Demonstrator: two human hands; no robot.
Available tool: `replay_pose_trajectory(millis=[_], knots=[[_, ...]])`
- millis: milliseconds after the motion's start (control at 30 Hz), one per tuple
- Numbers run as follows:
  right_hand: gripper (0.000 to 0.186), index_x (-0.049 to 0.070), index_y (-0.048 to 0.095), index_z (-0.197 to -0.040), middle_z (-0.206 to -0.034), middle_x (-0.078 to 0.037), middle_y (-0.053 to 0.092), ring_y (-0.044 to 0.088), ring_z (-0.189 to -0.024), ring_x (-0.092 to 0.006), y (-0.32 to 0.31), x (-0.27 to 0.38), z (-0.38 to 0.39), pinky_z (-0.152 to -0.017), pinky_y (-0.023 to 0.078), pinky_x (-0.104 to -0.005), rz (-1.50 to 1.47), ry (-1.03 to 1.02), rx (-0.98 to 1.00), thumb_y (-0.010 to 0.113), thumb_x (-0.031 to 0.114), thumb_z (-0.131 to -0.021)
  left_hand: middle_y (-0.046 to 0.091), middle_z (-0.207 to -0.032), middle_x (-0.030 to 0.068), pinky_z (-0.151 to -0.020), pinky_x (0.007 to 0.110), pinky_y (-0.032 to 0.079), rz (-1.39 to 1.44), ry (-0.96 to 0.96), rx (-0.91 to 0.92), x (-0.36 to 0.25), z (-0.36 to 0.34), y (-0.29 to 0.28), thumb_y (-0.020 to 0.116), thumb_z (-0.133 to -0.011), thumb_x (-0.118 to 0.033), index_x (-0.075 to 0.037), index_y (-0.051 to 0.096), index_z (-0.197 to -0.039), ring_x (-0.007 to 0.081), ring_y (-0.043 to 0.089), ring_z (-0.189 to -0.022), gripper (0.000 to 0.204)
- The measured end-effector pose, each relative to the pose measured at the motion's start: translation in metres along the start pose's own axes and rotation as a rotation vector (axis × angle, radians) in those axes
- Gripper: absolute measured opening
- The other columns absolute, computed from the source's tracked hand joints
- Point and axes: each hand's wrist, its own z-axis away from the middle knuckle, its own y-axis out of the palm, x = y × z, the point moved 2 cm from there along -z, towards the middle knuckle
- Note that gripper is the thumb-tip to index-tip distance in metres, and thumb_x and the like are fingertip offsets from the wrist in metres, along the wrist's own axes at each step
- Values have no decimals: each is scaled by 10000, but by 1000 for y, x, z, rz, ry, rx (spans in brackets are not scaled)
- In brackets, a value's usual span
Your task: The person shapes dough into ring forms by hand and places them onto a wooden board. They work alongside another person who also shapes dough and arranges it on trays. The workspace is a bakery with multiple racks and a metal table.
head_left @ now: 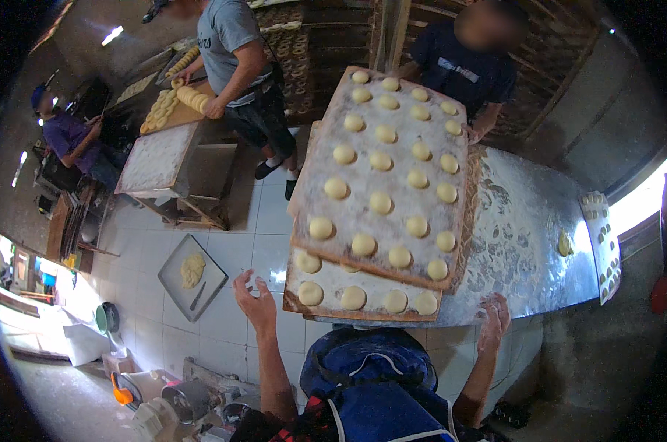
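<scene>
Left hand: fingers half-curled, holding nothing, just left of the lower board. Right hand: loosely spread, empty, by the near edge of the metal table. Upper board: askew across the lower board (co-worker's hand by its far right side); uneven support could, I judge, let it slip and flatten dough rounds. Boards: rectangular, floured, brown-edged. Rounds: pale, smooth, domed. Table: shiny, flour-smeared.

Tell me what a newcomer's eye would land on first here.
Probably the large floured board at the centre, dotted with pale dough balls and lying askew on a lower board. Next come the person's left hand and right hand, both empty, flanking the stack's near end. At upper left, a co-worker in grey stands beside a floured table.
</scene>
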Motion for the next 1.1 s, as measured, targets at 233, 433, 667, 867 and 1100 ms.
replay_pose_trajectory(millis=[233,433,667,867,1100], knots=[[345,63,594,-1232,-1019,-30,656,643,-934,-164,29,-5,0,-719,508,-314,89,-17,106,663,180,-915,652,-1121,150,-839,424,501,64,-46,37,5,13,-2,581,-945,-64,-5,624,-1150,313,626,-1032,217],[327,67,605,-1245,-1036,-67,670,648,-936,-188,37,-10,6,-757,513,-335,438,-105,175,630,118,-923,666,-1052,160,-832,423,505,64,38,106,-15,24,9,586,-938,-63,-2,634,-1112,325,640,-992,191],[342,2,606,-1266,-1256,-231,617,575,-1159,-425,81,-11,38,-999,463,-502,914,-523,429,596,92,-936,646,-1063,194,-901,460,506,-6,595,713,-94,112,63,609,-926,-110,4,638,-1114,369,620,-1058,222],[451,-106,526,-1326,-1393,-331,481,440,-1323,-481,108,-18,51,-1146,348,-514,1393,-580,638,569,180,-979,587,-1204,230,-944,450,489,-522,957,652,-136,175,117,592,-938,-158,27,582,-1211,370,583,-1143,330],[377,-90,582,-1105,-1162,-266,523,490,-1118,-440,102,-18,36,-990,392,-551,1009,-462,537,657,157,-831,550,-1173,227,-958,503,426,-241,589,1037,-145,162,119,722,-804,-88,-28,551,-1165,416,527,-1126,405]])
